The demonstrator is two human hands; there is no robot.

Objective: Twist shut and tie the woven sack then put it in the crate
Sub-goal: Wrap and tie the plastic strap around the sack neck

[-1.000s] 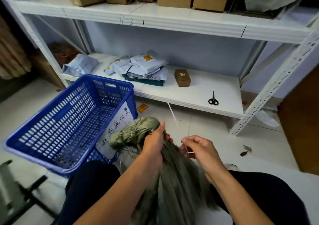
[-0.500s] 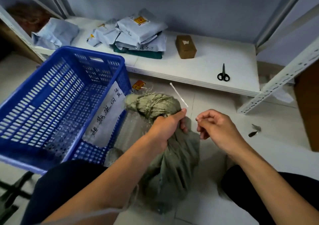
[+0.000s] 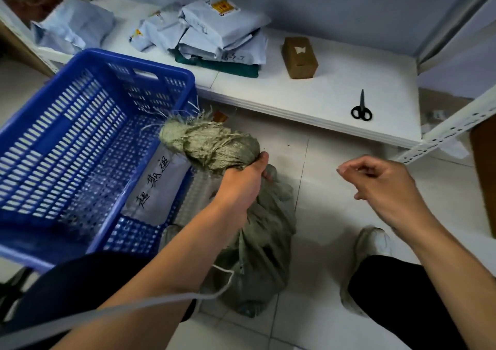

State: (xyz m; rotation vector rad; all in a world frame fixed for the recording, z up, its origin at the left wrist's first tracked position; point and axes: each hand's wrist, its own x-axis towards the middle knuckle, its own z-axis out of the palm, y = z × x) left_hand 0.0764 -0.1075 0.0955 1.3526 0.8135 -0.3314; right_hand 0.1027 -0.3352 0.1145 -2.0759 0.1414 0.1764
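Note:
The green woven sack stands on the tiled floor between my knees. Its neck is twisted into a frayed bunch that leans against the blue plastic crate on the left. My left hand is closed around the neck just below the bunch. My right hand hovers apart to the right of the sack, fingers curled and thumb pinched to forefinger, with nothing visible in it. The crate is tilted and has a white handwritten label on its inner wall. No tie shows on the neck.
Behind the sack runs a low white shelf board with black scissors, a small brown box and a pile of grey mailer bags. A perforated shelf post slants at the right. My shoe is right of the sack.
My right hand has drawn away from the sack's neck to the right. The thin white tie that stuck up by my left thumb is no longer visible. My view has tilted down.

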